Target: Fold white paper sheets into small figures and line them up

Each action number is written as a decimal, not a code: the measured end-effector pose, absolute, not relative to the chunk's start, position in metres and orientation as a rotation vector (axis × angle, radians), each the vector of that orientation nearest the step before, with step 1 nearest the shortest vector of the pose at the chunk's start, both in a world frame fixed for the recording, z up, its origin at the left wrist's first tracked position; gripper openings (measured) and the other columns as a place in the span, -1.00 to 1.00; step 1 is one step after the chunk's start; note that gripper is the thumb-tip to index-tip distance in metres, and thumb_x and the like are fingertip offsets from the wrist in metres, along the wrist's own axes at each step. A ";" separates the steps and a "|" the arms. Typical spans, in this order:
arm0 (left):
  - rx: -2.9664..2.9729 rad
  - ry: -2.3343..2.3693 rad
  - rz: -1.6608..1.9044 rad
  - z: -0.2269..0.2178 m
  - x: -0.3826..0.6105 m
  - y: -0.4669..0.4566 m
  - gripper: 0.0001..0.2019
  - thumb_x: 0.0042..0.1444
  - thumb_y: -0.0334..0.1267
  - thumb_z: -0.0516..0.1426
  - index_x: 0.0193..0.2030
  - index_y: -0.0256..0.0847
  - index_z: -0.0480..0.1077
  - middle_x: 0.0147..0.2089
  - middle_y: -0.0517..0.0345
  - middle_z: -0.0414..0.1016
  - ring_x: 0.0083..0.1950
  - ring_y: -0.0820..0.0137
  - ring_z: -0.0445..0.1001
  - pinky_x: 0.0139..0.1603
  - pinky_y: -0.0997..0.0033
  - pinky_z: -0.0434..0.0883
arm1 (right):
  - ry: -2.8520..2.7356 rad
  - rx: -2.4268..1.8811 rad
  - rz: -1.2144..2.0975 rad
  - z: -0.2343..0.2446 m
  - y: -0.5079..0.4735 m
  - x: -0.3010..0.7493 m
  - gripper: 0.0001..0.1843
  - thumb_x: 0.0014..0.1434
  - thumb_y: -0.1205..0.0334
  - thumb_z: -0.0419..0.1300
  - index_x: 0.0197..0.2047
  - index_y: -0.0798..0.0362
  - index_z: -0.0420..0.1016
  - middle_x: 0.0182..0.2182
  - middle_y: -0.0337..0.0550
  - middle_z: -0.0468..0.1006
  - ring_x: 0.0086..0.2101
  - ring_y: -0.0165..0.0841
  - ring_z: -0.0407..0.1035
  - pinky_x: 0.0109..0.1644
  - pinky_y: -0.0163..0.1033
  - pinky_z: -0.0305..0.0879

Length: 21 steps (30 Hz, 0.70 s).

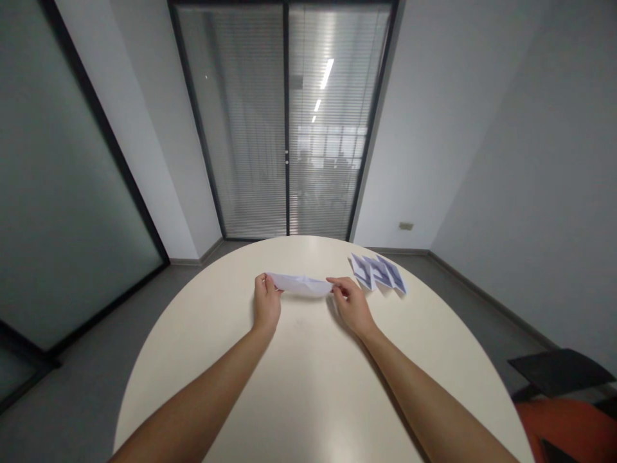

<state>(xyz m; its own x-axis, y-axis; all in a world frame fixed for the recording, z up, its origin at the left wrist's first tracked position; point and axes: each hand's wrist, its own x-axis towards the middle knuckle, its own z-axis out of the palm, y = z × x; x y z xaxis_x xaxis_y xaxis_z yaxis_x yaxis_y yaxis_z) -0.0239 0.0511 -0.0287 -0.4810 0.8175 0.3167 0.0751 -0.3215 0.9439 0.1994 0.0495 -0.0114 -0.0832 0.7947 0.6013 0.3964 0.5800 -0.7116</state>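
A folded white sheet of paper [303,285] is stretched sideways between my two hands, just above the table. My left hand [267,301] pinches its left end, thumb on the near side. The right end is gripped between thumb and fingers of my right hand [351,302]. Faint creases run across the middle of the paper. To the right of my right hand, several folded paper pieces [378,272] lie overlapping in a row, with white and bluish-grey faces.
The round cream table [308,386] fills the lower middle. A chair with a red seat [569,431] and dark backrest stands at the lower right. Beyond the table's far edge is a glass door [255,128] with blinds.
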 end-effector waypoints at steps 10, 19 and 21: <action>1.281 1.132 1.745 -0.021 -0.013 0.043 -0.52 0.15 -0.23 0.21 0.16 -0.15 0.14 0.05 -0.06 0.53 -0.03 0.33 0.58 0.05 0.24 0.48 | -1.638 -1.032 0.532 -0.017 0.055 0.203 -0.69 0.25 0.20 0.06 -0.06 0.07 0.58 -0.15 -0.03 0.58 -0.25 -0.27 0.47 -0.15 -0.15 0.41; 1.304 1.091 1.700 -0.010 -0.004 0.038 -0.67 0.09 -0.28 0.22 -0.03 -0.19 0.27 -0.03 -0.03 0.56 -0.04 0.31 0.58 0.07 0.22 0.47 | -1.890 -1.112 0.052 0.004 0.033 0.194 -0.53 0.20 0.08 0.22 0.16 0.02 0.43 0.04 0.02 0.55 0.05 -0.07 0.38 0.18 0.12 0.23; 1.350 1.051 1.660 -0.009 0.001 0.035 -0.69 0.08 -0.27 0.22 -0.06 -0.20 0.28 -0.04 -0.01 0.56 -0.05 0.32 0.58 0.05 0.23 0.48 | -1.938 -1.108 0.032 0.007 0.030 0.191 -0.55 0.24 0.05 0.20 0.15 0.02 0.43 0.04 0.02 0.55 0.04 -0.09 0.39 0.19 0.12 0.20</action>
